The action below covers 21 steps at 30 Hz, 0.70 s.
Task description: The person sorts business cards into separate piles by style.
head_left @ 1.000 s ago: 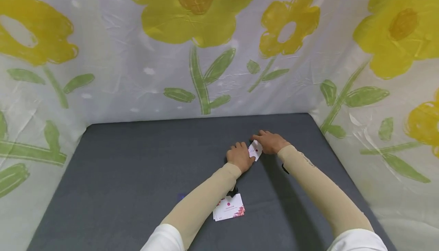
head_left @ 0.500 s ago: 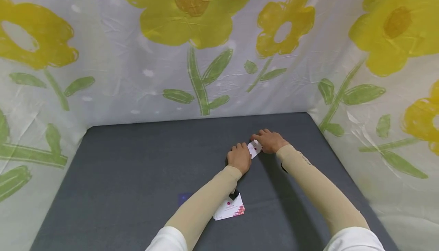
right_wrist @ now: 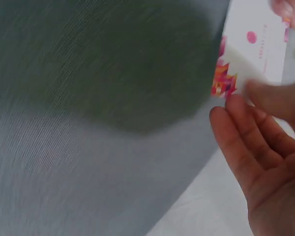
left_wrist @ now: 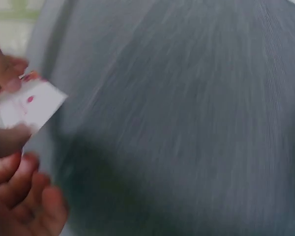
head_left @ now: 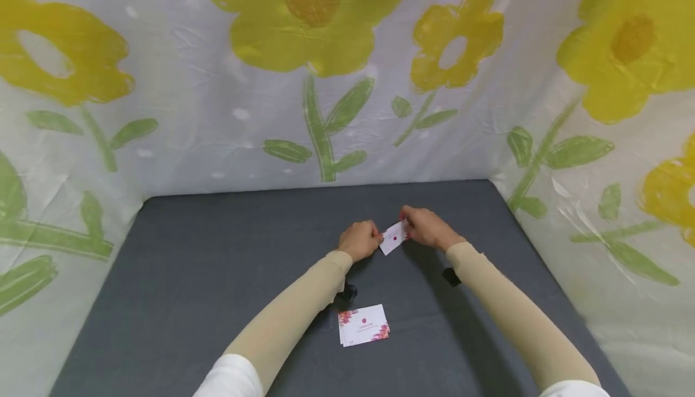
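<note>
A white card (head_left: 393, 238) with a red dot and pink-orange leaf print at its corners is held up between both hands, over the right part of the table. My left hand (head_left: 361, 240) pinches its left end between thumb and fingers. At the opposite end, my right hand (head_left: 429, 227) pinches the card near a printed corner. In the left wrist view, the left thumb lies across the face of the card (left_wrist: 34, 105). The right wrist view shows the right thumb and fingertips at the edge of the card (right_wrist: 255, 44), with the other fingers extended loosely.
A small stack of similar white cards (head_left: 364, 326) lies on the dark grey table (head_left: 228, 276), nearer the body. A white curtain (head_left: 190, 113) with yellow flowers stands around the back and sides. Dark wrist cameras (head_left: 346, 293) hang under the forearms.
My left hand has drawn back to the left, and its fingers now pinch the card's end. The card has shifted slightly left and shows more fully. The stack is now uncovered by the left forearm.
</note>
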Available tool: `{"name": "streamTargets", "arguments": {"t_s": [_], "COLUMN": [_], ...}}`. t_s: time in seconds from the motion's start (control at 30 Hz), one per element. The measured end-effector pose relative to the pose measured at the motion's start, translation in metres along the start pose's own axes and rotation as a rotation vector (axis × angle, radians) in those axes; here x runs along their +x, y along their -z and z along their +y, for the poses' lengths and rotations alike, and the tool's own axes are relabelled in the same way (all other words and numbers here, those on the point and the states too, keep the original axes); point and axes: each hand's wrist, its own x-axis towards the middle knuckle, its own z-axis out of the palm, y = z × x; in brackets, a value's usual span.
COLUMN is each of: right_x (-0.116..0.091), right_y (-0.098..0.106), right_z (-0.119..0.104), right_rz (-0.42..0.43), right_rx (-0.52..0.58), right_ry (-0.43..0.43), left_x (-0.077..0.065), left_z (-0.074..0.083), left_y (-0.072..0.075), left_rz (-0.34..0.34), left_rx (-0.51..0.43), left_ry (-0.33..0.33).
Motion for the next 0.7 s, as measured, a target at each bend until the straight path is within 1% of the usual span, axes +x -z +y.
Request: {"name": "streamTargets", "arguments": {"t_s": [0.1,0.17,0.27,0.33,0.43,0.53,0.7], "right_x": [-0.011,-0.021,-0.036,-0.045,-0.057,-0.068,-0.084], "right_y": [0.001,0.001,-0.003,-0.008,-0.014,-0.021,-0.037], "right_z": [-0.016,-0.028,-0.047,-0.058,-0.072,-0.079,-0.083], "right_rz": [0.083,0.107,0.106,0.102,0.113,0.106,0.070], "right_rx": [0.140,0.235,0.359,0.409,0.439,0.475,0.526], "right_ry": [-0.045,-0.056,-0.060,-0.046,-0.034,-0.033,-0.023], "left_x": [-0.012,-0.023,-0.040,-0.053,-0.074,-0.093,-0.116], "left_z": [-0.011,-0.019,-0.030,-0.037,-0.042,-0.045,-0.049], "left_y": [0.023,0.038,0.055,0.062,0.068,0.067,0.063], "left_rz": [-0.041,-0.047,-0.050,-0.060,-0.085,-0.111,-0.169], "left_rx": [-0.100,-0.154,-0.188,-0.197,-0.198,-0.187,-0.171], "left_ry": [-0.033,-0.069,-0.125,-0.144,-0.145,-0.151,-0.176]}}
